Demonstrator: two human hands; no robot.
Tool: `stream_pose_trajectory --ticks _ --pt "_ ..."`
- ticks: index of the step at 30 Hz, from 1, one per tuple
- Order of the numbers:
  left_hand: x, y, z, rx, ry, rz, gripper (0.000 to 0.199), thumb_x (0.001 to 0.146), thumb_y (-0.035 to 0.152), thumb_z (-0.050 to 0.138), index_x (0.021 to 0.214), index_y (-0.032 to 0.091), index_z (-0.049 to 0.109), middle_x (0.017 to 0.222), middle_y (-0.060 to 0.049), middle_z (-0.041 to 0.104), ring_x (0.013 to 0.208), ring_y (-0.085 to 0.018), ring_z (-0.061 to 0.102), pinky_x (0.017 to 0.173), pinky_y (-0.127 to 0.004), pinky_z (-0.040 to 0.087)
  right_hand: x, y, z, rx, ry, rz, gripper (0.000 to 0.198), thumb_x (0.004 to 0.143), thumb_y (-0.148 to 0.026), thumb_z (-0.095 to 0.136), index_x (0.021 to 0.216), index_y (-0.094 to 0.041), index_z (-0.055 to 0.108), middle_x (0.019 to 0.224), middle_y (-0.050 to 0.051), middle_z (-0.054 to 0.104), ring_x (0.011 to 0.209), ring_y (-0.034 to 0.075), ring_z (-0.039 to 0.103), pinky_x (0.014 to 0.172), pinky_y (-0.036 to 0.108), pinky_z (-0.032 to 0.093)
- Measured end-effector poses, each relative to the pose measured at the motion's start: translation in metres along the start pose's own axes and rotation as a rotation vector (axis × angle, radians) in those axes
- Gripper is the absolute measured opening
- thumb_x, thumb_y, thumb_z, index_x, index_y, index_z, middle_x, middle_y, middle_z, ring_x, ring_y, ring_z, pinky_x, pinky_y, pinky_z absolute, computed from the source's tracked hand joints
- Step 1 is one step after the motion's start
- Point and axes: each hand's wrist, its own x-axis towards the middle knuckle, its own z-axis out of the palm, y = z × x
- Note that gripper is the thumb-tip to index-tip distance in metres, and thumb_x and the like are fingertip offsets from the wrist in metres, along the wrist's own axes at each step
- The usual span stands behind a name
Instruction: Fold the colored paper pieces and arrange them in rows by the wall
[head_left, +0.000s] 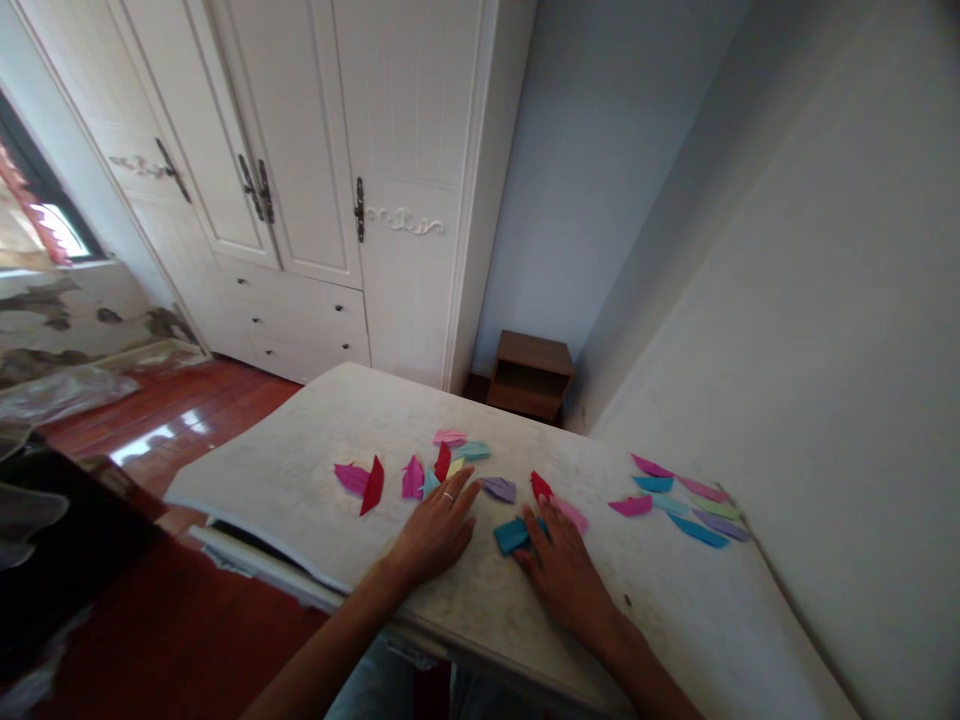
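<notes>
My left hand [437, 522] rests palm down on the white tabletop, fingers stretched out and a ring on one of them. Its fingertips reach a pale yellow folded paper piece [456, 466], with a light blue piece [430, 483] and a red piece [442, 461] close by. My right hand [561, 562] lies with spread fingers, its thumb side beside a blue folded paper piece [511, 536], which it partly covers. Just past those fingers are a red piece [540, 486] and a pink piece [573, 514]. Between both hands sits a lavender piece [498, 489].
More coloured pieces lie left, among them a magenta piece [350, 478] and a red one [372, 487]. Several others, including a blue piece [699, 531], are grouped at right near the wall. A white wardrobe [412, 290] and a brown nightstand [534, 350] stand beyond the table [285, 480].
</notes>
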Motion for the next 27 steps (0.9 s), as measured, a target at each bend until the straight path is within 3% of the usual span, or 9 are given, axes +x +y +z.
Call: stream_pose_trajectory --ticks 7,15,23,27 --pt "0.003 -0.004 -0.004 -0.166 0.25 -0.158 0.029 0.086 0.014 0.045 0.111 0.02 0.06 0.114 -0.011 0.064 0.107 -0.023 0.06 0.092 -0.044 0.051 0.051 -0.023 0.006 -0.005 -0.021 0.034 0.06 0.092 -0.039 0.048 0.145 -0.012 0.039 0.153 0.019 0.028 0.141 0.035 0.023 0.112 0.052 0.022" --pt "0.0 -0.017 -0.019 -0.358 0.662 -0.454 0.019 0.083 0.014 0.044 0.085 0.02 0.062 0.086 -0.006 0.065 0.083 -0.02 0.062 0.075 -0.034 0.052 0.084 -0.067 0.017 0.028 -0.084 -0.035 0.061 0.09 -0.036 0.049 0.146 -0.014 0.036 0.154 0.017 0.027 0.143 0.033 0.02 0.114 0.049 0.019" --pt "-0.001 -0.019 -0.02 -0.26 0.769 -0.52 0.018 0.083 0.017 0.045 0.09 0.019 0.061 0.091 -0.007 0.066 0.091 -0.023 0.058 0.086 -0.042 0.047 0.117 -0.107 0.029 0.108 -0.053 -0.034 0.062 0.09 -0.031 0.047 0.146 -0.008 0.035 0.154 0.021 0.024 0.143 0.034 0.018 0.114 0.052 0.015" --pt "-0.001 -0.021 -0.02 -0.289 0.752 -0.5 0.016 0.083 0.017 0.045 0.089 0.019 0.061 0.09 -0.007 0.065 0.09 -0.023 0.058 0.084 -0.041 0.047 0.134 -0.107 0.038 0.302 -0.013 -0.216 0.063 0.089 -0.033 0.047 0.145 -0.007 0.033 0.153 0.021 0.026 0.143 0.031 0.02 0.114 0.051 0.02"
